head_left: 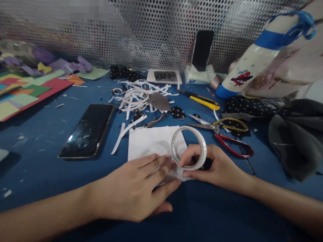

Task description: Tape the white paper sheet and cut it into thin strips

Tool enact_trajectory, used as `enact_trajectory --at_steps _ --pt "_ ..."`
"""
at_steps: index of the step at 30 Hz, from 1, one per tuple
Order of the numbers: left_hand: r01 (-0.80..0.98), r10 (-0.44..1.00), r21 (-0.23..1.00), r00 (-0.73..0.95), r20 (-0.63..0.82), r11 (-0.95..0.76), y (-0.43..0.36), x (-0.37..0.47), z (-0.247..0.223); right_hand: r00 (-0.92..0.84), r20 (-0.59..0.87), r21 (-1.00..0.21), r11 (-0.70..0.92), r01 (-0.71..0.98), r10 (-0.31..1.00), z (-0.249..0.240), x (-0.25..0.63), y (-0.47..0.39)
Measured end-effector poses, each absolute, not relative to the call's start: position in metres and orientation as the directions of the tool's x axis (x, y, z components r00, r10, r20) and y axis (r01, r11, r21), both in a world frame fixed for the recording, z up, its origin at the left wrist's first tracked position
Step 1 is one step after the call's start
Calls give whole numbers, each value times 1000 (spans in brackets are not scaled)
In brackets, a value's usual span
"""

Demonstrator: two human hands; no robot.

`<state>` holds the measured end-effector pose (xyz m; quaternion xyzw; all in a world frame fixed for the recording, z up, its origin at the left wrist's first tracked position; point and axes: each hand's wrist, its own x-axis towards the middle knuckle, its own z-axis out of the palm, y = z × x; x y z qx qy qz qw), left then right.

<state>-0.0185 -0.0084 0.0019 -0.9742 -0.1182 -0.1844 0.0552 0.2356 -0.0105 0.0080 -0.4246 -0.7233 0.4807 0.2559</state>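
My right hand point(214, 164) grips a roll of tape point(203, 148), its thumb below the ring and a finger through the hole. The roll stands on edge over the right part of a white sheet of paper point(146, 141). Across the sheet's lower part lies my left hand point(143, 188), palm down with fingers stretched toward the roll. The fingertips come close to the tape; whether they touch it I cannot tell. Something dark point(208, 163) shows between the roll and my right palm, too hidden to name. Scissors point(214, 127) with one yellow and one red handle lie open beyond my right hand.
A phone point(88, 131) lies at left. Behind the sheet are white paper strips point(136, 97) and a yellow cutter knife point(204, 102). Coloured papers point(30, 90) fill the far left. A bottle point(247, 67), black fabric point(295, 134) and a propped phone point(202, 50) stand or lie toward the right.
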Motion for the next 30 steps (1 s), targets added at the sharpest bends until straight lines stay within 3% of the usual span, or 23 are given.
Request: enact_trajectory --at_steps 14,23,30 --pt "250 210 -61 904 373 -966 -9 -17 3 -521 -3 -922 199 333 854 7 235 -11" --pt "241 209 -39 902 377 -970 -9 -17 4 -484 -48 -949 112 296 874 12 235 -9" --pt "247 205 -65 903 379 -967 -9 -18 4 -526 6 -938 186 291 851 11 234 -8"
